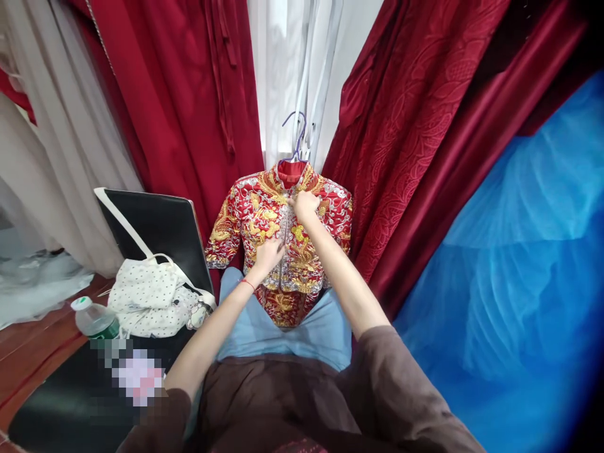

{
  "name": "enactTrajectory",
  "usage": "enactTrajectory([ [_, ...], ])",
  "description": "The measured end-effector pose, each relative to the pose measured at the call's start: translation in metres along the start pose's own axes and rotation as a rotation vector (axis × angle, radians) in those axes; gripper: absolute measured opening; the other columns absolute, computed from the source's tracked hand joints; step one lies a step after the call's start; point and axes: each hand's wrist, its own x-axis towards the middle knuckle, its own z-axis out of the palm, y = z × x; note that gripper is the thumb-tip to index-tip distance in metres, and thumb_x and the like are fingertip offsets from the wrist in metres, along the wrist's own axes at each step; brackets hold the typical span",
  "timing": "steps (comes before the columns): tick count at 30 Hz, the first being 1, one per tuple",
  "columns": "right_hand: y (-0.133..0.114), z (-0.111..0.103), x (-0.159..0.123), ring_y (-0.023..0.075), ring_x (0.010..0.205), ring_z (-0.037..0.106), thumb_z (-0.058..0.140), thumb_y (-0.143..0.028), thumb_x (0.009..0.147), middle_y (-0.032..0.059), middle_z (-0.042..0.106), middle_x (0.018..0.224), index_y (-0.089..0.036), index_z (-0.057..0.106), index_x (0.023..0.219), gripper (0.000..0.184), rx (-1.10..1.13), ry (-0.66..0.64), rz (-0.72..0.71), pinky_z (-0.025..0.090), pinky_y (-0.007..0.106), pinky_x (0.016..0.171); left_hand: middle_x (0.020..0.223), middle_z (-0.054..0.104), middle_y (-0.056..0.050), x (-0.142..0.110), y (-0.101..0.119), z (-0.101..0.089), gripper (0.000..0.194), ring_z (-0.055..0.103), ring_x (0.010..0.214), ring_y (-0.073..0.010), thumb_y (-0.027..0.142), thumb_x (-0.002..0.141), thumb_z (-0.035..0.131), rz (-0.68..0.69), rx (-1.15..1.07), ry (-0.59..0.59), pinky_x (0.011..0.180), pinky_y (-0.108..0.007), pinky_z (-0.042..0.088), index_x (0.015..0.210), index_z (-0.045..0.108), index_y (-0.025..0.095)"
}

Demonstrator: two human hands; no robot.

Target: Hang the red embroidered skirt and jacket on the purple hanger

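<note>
A red jacket with gold and silver embroidery [255,220] hangs on a purple hanger [296,135] in front of me. My right hand [306,204] is closed in a pinch on the jacket's front opening near the collar. Lower down, my left hand [268,255] pinches the same front seam at mid-chest; a red string circles that wrist. The jacket's hem rests against my knees in light blue trousers [325,327].
Dark red garments [415,126] hang on both sides, with pale fabric [56,126] at far left. A blue translucent cover [519,283] fills the right. On a black seat [160,226] at left lie a white dotted bag [151,296] and a plastic bottle [94,318].
</note>
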Motion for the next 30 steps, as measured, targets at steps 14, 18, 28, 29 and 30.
enactTrajectory([
  [14, 0.135, -0.039, -0.017, 0.0359, 0.112, 0.056, 0.038, -0.050, 0.100, 0.0295, 0.058, 0.127, 0.000, 0.046, 0.138, 0.063, -0.192, 0.345, -0.546, 0.043, 0.047, 0.093, 0.141, 0.055, -0.023, 0.128, -0.052, -0.139, 0.057, 0.047, 0.135, -0.0368, 0.049, 0.097, 0.047, 0.022, -0.013, 0.338, 0.115, -0.048, 0.032, 0.137, 0.050, 0.008],
  [18, 0.162, -0.029, 0.008, 0.0325, 0.101, 0.063, 0.043, -0.063, 0.097, 0.0249, 0.065, 0.118, -0.005, 0.047, 0.134, 0.069, 0.047, 0.136, -0.465, 0.048, 0.040, 0.083, 0.121, 0.066, -0.020, 0.138, -0.068, -0.145, 0.056, 0.058, 0.119, -0.0347, 0.057, 0.099, 0.041, 0.030, 0.083, 0.190, 0.107, -0.047, 0.038, 0.121, 0.060, 0.010],
  [28, 0.162, -0.023, 0.014, 0.0233, 0.077, 0.060, 0.031, -0.063, 0.102, 0.0123, 0.069, 0.088, -0.019, 0.060, 0.101, 0.053, 0.207, 0.406, -0.347, 0.038, 0.029, 0.068, 0.082, 0.067, -0.007, 0.125, -0.066, -0.171, 0.054, 0.062, 0.089, -0.0240, 0.063, 0.100, 0.036, 0.028, -0.006, 0.450, 0.082, -0.032, 0.040, 0.089, 0.067, 0.020],
  [29, 0.161, -0.022, 0.016, 0.0234, 0.078, 0.060, 0.032, -0.064, 0.101, 0.0125, 0.069, 0.089, -0.019, 0.060, 0.102, 0.053, 0.207, 0.380, -0.332, 0.038, 0.029, 0.068, 0.082, 0.068, -0.007, 0.127, -0.068, -0.169, 0.053, 0.062, 0.088, -0.0243, 0.063, 0.099, 0.037, 0.010, -0.019, 0.416, 0.080, -0.032, 0.039, 0.089, 0.068, 0.021],
  [30, 0.160, -0.019, 0.017, 0.0238, 0.078, 0.060, 0.034, -0.065, 0.100, 0.0128, 0.069, 0.089, -0.019, 0.061, 0.103, 0.054, 0.202, 0.345, -0.313, 0.038, 0.030, 0.068, 0.082, 0.068, -0.007, 0.129, -0.071, -0.167, 0.053, 0.062, 0.087, -0.0245, 0.064, 0.099, 0.038, -0.005, -0.030, 0.369, 0.077, -0.031, 0.039, 0.089, 0.068, 0.021],
])
